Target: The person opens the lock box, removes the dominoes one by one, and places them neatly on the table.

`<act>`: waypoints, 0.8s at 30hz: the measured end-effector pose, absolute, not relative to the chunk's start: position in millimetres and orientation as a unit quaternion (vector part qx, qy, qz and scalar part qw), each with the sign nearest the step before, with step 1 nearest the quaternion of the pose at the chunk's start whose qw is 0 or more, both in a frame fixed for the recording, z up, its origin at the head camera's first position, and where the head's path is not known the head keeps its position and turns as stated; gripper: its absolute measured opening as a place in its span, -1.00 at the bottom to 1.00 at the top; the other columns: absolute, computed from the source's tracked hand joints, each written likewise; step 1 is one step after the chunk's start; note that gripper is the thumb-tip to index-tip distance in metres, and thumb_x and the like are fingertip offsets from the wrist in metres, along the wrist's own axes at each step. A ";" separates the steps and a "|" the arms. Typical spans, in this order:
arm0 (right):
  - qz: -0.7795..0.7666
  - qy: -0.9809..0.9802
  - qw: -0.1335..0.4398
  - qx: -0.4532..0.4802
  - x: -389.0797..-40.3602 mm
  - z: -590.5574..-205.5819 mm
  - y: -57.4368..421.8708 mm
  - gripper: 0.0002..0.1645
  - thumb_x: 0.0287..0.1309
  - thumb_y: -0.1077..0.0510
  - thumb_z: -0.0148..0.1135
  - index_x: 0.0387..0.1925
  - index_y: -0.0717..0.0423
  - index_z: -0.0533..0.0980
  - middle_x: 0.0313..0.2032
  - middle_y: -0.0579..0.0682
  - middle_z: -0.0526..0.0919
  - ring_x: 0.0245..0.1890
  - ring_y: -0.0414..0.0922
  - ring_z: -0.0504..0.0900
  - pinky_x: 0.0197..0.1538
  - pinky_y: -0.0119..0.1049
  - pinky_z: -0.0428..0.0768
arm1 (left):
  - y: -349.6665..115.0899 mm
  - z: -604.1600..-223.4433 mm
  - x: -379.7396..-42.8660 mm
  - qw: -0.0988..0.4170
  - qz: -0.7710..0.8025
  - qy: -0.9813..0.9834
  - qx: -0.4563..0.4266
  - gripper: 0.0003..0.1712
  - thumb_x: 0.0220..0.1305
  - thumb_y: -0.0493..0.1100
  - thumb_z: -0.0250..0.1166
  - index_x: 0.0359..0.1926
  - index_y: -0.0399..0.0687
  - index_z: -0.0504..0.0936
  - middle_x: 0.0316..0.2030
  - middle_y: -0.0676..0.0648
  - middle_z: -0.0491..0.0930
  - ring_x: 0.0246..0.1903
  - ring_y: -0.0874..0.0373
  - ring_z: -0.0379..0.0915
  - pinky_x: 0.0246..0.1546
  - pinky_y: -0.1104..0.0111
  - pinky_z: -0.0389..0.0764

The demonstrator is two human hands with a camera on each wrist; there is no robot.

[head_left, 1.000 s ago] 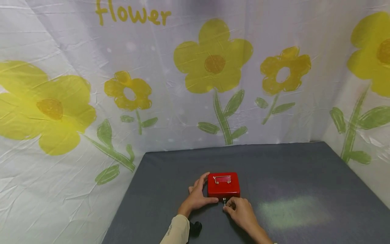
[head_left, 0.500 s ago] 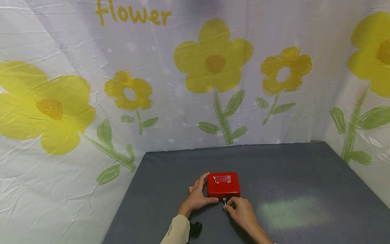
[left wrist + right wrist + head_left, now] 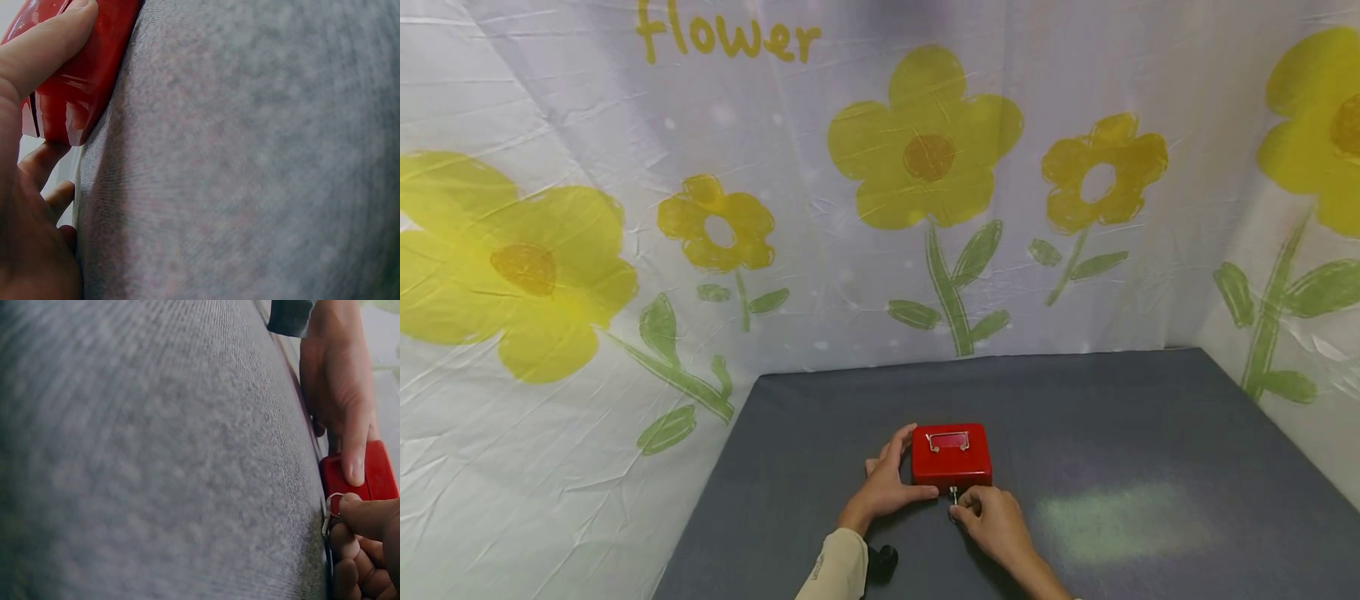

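Note:
A small red cash box (image 3: 951, 463) with a wire handle folded on its lid sits on the dark tabletop, lid down. My left hand (image 3: 886, 489) holds its left side, the thumb across the front face and the fingers along the side. In the left wrist view the thumb lies against the glossy red box (image 3: 81, 87). At the front lock, my right hand (image 3: 996, 518) pinches a small key (image 3: 954, 497) between thumb and forefinger. A metal key ring (image 3: 334, 505) shows beside the thumb in the right wrist view. The key's tip is hidden.
The dark grey cloth-covered table (image 3: 820, 417) is backed by a white curtain (image 3: 820, 275) printed with yellow flowers. Beside the left sleeve (image 3: 835, 567) is a black rounded object (image 3: 883, 562). A pale patch of light lies on the table's right side.
Both hands and the cash box stay nearly in place. Between the first frame and now, the key at the right fingertips shifts very slightly.

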State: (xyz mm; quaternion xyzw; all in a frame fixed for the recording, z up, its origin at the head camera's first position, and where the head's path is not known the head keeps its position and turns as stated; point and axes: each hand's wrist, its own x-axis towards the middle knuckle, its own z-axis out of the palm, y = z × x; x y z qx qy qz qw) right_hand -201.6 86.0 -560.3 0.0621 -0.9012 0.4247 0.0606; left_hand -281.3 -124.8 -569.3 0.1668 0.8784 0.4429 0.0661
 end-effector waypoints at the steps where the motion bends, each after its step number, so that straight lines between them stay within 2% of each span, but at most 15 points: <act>1: 0.427 -0.900 0.061 0.063 -201.3 -560.8 85.6 -0.83 0.06 0.12 0.54 -0.53 0.01 0.66 -0.62 -0.22 0.61 -0.63 -0.37 0.38 -0.49 -0.43 0.38 | -124.8 -569.4 -281.3 0.067 0.442 0.879 0.167 0.23 -0.04 0.23 0.59 0.55 0.39 0.04 0.53 0.01 0.24 0.47 -0.01 0.19 0.16 -0.06 0.05; 9: 0.435 -0.896 0.064 0.063 -200.4 -563.3 84.3 -0.82 0.09 0.11 0.52 -0.53 -0.01 0.66 -0.62 -0.23 0.61 -0.63 -0.39 0.39 -0.46 -0.43 0.38 | -124.5 -570.9 -282.6 0.068 0.442 0.879 0.164 0.23 -0.04 0.24 0.59 0.55 0.41 0.03 0.54 0.01 0.23 0.48 -0.01 0.19 0.17 -0.07 0.05; 16: 0.428 -0.899 0.071 0.053 -200.8 -564.0 82.2 -0.82 0.08 0.10 0.52 -0.55 -0.08 0.66 -0.64 -0.29 0.58 -0.64 -0.40 0.37 -0.42 -0.42 0.35 | -125.0 -570.1 -282.7 0.071 0.448 0.875 0.169 0.24 -0.03 0.20 0.60 0.56 0.37 0.03 0.54 -0.01 0.22 0.51 -0.02 0.16 0.28 -0.18 -0.08; 20: 0.435 -0.896 0.071 0.047 -200.6 -562.9 81.0 -0.83 0.11 0.11 0.50 -0.54 -0.09 0.67 -0.65 -0.29 0.60 -0.65 -0.41 0.40 -0.41 -0.42 0.37 | -125.3 -568.8 -282.0 0.072 0.446 0.876 0.170 0.24 -0.03 0.22 0.59 0.56 0.38 0.03 0.54 0.01 0.22 0.50 -0.01 0.17 0.22 -0.12 -0.01; 24: 0.461 -0.884 0.057 0.042 -201.2 -562.7 80.9 -0.85 0.19 0.12 0.43 -0.50 -0.06 0.69 -0.62 -0.27 0.66 -0.65 -0.40 0.46 -0.48 -0.43 0.41 | -125.7 -568.0 -281.3 0.071 0.448 0.875 0.171 0.24 -0.03 0.23 0.59 0.56 0.39 0.03 0.54 0.02 0.22 0.48 -0.01 0.18 0.16 -0.06 0.05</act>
